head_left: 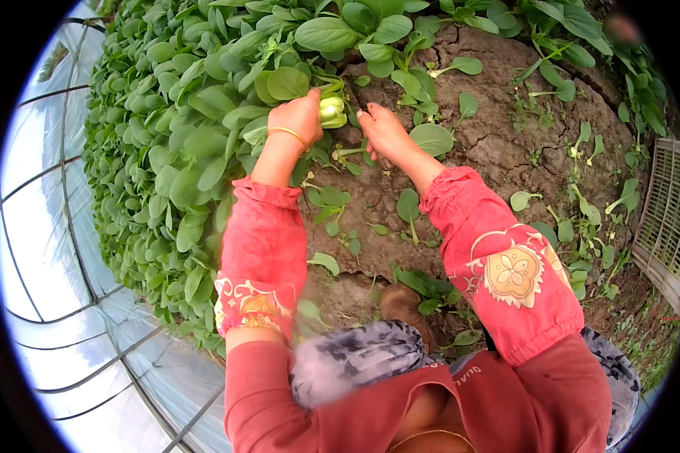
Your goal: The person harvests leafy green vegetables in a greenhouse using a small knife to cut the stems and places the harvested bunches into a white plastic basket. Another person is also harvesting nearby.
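My left hand is closed around a head of bok choy. Its pale stem bases point right, towards my other hand, and its leaves spread out to the left. Just right of those stems is my right hand, low over the soil and apart from the bok choy. Its fingers are curled; whether they hold something small is hidden. Dense standing bok choy plants fill the left side and reach up to my left hand.
Cracked brown soil carries scattered loose leaves. A slatted plastic crate stands at the right edge. Clear greenhouse film on dark bars runs along the left. My brown shoe is on the soil below my hands.
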`<act>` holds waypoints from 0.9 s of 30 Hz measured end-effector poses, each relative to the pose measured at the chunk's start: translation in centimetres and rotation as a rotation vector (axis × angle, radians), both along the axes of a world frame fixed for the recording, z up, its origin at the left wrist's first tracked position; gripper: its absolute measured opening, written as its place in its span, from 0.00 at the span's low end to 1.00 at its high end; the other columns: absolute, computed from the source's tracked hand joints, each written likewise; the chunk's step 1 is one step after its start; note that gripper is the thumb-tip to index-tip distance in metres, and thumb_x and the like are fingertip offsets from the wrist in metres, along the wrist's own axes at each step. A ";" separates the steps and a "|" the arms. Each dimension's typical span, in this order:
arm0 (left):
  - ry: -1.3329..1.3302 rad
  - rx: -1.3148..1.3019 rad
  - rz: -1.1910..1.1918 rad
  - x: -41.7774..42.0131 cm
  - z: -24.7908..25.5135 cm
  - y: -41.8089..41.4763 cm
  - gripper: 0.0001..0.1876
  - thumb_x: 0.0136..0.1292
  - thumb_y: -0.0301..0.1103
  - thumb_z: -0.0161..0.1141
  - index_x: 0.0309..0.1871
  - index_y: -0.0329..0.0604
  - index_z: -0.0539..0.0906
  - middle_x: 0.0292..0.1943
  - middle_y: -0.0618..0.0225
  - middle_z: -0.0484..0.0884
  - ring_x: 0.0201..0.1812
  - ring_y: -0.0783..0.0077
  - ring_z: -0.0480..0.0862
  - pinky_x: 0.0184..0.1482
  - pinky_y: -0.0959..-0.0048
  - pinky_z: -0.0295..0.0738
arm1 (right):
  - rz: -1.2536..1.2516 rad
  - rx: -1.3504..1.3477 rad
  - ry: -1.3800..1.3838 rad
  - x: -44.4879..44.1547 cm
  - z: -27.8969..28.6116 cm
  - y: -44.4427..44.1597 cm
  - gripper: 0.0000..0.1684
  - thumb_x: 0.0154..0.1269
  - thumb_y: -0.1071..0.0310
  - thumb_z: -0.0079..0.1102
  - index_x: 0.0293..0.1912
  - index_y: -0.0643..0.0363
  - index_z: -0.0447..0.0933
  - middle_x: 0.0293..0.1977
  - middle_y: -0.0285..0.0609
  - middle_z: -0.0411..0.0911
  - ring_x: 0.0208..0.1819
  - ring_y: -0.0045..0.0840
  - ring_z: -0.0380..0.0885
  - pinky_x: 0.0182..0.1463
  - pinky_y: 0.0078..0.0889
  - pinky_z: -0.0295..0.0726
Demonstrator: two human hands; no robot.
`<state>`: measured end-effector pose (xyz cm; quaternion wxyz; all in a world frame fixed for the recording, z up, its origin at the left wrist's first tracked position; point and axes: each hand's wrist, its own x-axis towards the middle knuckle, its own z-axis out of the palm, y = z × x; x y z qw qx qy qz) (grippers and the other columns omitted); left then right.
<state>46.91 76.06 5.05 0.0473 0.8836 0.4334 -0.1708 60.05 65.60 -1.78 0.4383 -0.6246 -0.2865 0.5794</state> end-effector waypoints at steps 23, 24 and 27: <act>-0.953 -1.226 0.412 -4.6 7.9 -8.3 0.40 0.33 0.18 0.73 0.58 0.37 0.74 0.48 0.71 0.80 0.50 0.76 0.77 0.55 0.72 0.72 | 0.133 0.354 0.087 7.1 10.2 -8.8 0.17 0.58 0.65 0.68 0.46 0.58 0.78 0.26 0.24 0.74 0.22 0.05 0.66 0.23 0.12 0.66; -0.972 -1.228 0.441 -4.7 7.9 -8.5 0.40 0.33 0.19 0.73 0.58 0.38 0.74 0.48 0.71 0.80 0.50 0.76 0.77 0.56 0.72 0.72 | 0.094 0.357 0.021 7.3 9.9 -8.9 0.14 0.59 0.65 0.68 0.43 0.58 0.78 0.23 0.23 0.72 0.21 0.05 0.66 0.23 0.12 0.66; -1.053 -1.254 0.513 -5.3 7.5 -9.7 0.41 0.31 0.19 0.74 0.58 0.39 0.74 0.49 0.71 0.80 0.50 0.75 0.77 0.57 0.70 0.71 | -0.146 0.374 -0.034 8.5 8.9 -9.3 0.12 0.58 0.65 0.69 0.39 0.58 0.79 0.20 0.23 0.71 0.18 0.06 0.65 0.20 0.13 0.64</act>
